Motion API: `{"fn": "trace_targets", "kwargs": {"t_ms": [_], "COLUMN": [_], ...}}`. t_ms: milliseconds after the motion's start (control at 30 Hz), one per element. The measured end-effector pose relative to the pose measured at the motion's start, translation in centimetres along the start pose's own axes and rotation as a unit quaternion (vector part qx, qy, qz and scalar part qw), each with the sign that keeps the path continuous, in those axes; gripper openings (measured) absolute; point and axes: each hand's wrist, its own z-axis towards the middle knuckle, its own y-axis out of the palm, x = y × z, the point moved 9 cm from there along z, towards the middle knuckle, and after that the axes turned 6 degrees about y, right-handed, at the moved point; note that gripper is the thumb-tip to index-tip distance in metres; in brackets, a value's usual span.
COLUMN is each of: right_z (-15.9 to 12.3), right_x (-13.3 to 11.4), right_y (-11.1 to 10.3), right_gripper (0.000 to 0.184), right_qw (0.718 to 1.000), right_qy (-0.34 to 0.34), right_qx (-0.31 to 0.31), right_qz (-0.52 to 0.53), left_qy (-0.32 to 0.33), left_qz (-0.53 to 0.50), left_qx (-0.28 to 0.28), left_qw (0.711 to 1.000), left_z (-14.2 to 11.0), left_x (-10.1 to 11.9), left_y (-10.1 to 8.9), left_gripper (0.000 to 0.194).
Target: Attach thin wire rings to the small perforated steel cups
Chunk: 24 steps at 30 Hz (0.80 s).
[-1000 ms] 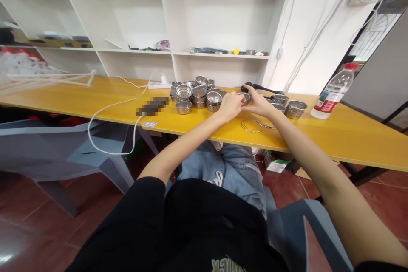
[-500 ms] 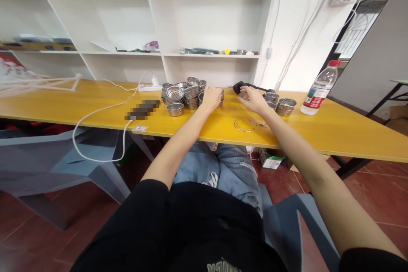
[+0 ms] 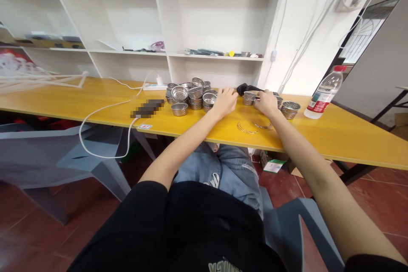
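Note:
My left hand (image 3: 226, 101) is just above the table, right of a pile of small perforated metal cups (image 3: 195, 92). Its fingers curl downward, and what they hold, if anything, is hidden. My right hand (image 3: 267, 102) has its fingers closed on a perforated metal cup, mostly covered by the hand, within the right-hand group. Left of those fingers stands another metal cup (image 3: 248, 98). Beyond my right wrist is a further perforated cup (image 3: 290, 109). Thin curved metal wires (image 3: 247, 128) lie in front of the hands, near the table edge.
A water bottle with a red cap (image 3: 325, 93) stands at the right. A black object (image 3: 244, 88) lies behind the cups. At the left are a blurred-out dark device (image 3: 147, 109), a white cable (image 3: 83, 136) and a power strip (image 3: 155, 87). White shelves (image 3: 216, 56) rise behind the table.
My hands were together around a metal cup, then parted. The left went to the pile and came back rightward; the right moved from the standing cup to one farther right.

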Motion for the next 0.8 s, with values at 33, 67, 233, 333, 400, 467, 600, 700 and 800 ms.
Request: {"fn": "trace_targets", "kwargs": {"t_ms": [33, 67, 233, 333, 400, 467, 600, 700, 800], "right_z": [0.0, 0.1, 0.9, 1.4, 1.5, 1.4, 1.1, 0.7, 0.3], "right_x": [-0.3, -0.7, -1.5, -1.5, -1.8, -2.2, -3.2, -3.9, -4.1], "right_y": [0.2, 0.4, 2.7, 3.3, 3.1, 2.8, 2.2, 1.7, 1.1], "right_gripper": [0.055, 0.057, 0.055, 0.047, 0.042, 0.034, 0.024, 0.021, 0.016], "right_qw": [1.000, 0.998, 0.992, 0.992, 0.991, 0.989, 0.981, 0.968, 0.957], "right_qy": [-0.025, -0.054, -0.116, -0.118, -0.130, -0.139, -0.159, -0.184, -0.192], "right_qx": [0.000, 0.000, -0.032, -0.020, -0.011, -0.012, -0.038, -0.066, -0.088], "right_qz": [0.007, 0.016, 0.043, 0.042, 0.040, 0.046, 0.100, 0.154, 0.198], "left_qy": [0.023, 0.043, 0.094, 0.089, 0.080, 0.071, 0.055, 0.041, 0.029], "left_qz": [-0.004, -0.006, -0.022, -0.042, -0.047, -0.049, -0.063, -0.079, -0.105], "left_qx": [0.000, -0.002, -0.027, -0.031, -0.032, -0.032, -0.028, -0.014, -0.002], "left_qw": [1.000, 0.999, 0.995, 0.995, 0.995, 0.996, 0.996, 0.996, 0.994], "left_z": [0.1, 0.2, 0.3, 0.1, 0.0, -0.1, -0.1, -0.1, -0.2], "left_x": [0.8, 1.6, 3.6, 3.3, 2.8, 2.5, 2.3, 2.4, 2.5], "left_y": [0.1, 0.3, 1.0, 1.2, 1.2, 1.1, 0.8, 0.4, 0.2], "left_gripper": [0.037, 0.038, 0.038, 0.037, 0.036, 0.034, 0.031, 0.030, 0.031]}}
